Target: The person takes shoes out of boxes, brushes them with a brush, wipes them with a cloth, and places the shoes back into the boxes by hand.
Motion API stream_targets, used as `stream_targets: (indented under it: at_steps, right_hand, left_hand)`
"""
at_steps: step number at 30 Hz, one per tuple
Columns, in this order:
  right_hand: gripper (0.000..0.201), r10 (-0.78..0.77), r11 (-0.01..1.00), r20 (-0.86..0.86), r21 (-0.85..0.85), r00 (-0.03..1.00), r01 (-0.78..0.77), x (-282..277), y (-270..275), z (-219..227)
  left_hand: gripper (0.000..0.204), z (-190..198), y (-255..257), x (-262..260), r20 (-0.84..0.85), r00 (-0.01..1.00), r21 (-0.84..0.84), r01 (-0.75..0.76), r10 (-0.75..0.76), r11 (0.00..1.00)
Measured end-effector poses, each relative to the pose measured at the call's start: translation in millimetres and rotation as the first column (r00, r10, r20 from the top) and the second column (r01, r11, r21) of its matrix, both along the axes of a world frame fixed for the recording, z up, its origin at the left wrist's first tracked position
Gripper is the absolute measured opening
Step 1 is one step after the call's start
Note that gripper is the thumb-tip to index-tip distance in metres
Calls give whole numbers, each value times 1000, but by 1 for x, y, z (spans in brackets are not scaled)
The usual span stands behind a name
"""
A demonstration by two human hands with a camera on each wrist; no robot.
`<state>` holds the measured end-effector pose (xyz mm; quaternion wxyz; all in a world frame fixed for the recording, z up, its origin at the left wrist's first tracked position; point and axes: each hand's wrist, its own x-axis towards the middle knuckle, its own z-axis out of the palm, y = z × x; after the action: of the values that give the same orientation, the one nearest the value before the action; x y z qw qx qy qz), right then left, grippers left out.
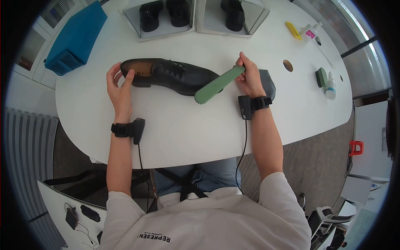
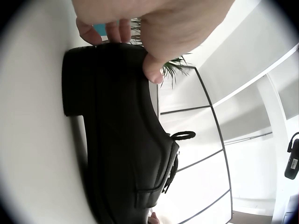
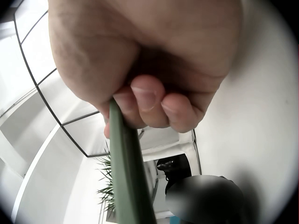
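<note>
A black lace-up dress shoe [image 1: 183, 77] stands sole-down on the white table, toe to the right, its tan insole showing. My left hand [image 1: 120, 89] grips it at the heel, thumb over the collar and fingers behind the back. In the left wrist view the heel and side of the shoe [image 2: 117, 121] fill the middle, with a loop of lace standing out. My right hand [image 1: 250, 77] holds a long green brush [image 1: 218, 85] by its narrow end. The brush's broad end slants across the toe and partly hides it; its underside is mostly hidden.
A dark grey flat item [image 1: 268, 83] lies beside my right wrist. Two open boxes with black shoes [image 1: 179, 12] stand at the back, a blue case [image 1: 77, 37] at left. On the right are a smaller green brush [image 1: 321, 78], a bottle [image 1: 330, 87], a white bottle [image 1: 309, 32] and a yellow cutter [image 1: 293, 30].
</note>
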<state>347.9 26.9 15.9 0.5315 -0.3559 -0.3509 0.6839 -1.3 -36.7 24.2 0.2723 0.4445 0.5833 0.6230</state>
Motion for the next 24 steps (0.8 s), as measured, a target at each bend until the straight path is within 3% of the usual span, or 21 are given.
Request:
stream_targets:
  at_steps: [5, 7, 14, 16, 21, 24]
  right_hand:
    - [33, -132, 991, -66, -23, 989, 131, -6, 2, -4]
    - [33, -154, 988, -115, -15, 981, 153, -5, 4, -5]
    - [33, -56, 998, -51, -2, 997, 56, -9, 2, -6]
    - [33, -56, 998, -32, -6, 998, 56, -9, 2, -5]
    - [32, -188, 981, -118, 16, 975, 191, -7, 6, -9]
    - [28, -165, 986, -162, 4, 973, 168, -8, 4, -3]
  left_hand:
    - [45, 5, -3, 8, -11, 992, 119, 127, -126, 985]
    - [37, 6, -5, 6, -234, 950, 14, 215, -206, 976]
    - [37, 2, -8, 20, -270, 925, -26, 270, -267, 963]
    - [37, 7, -11, 24, -240, 924, -104, 281, -298, 954]
    - [36, 7, -9, 23, -211, 928, -50, 303, -307, 952]
    - [38, 1, -11, 23, -240, 927, -38, 289, -290, 957]
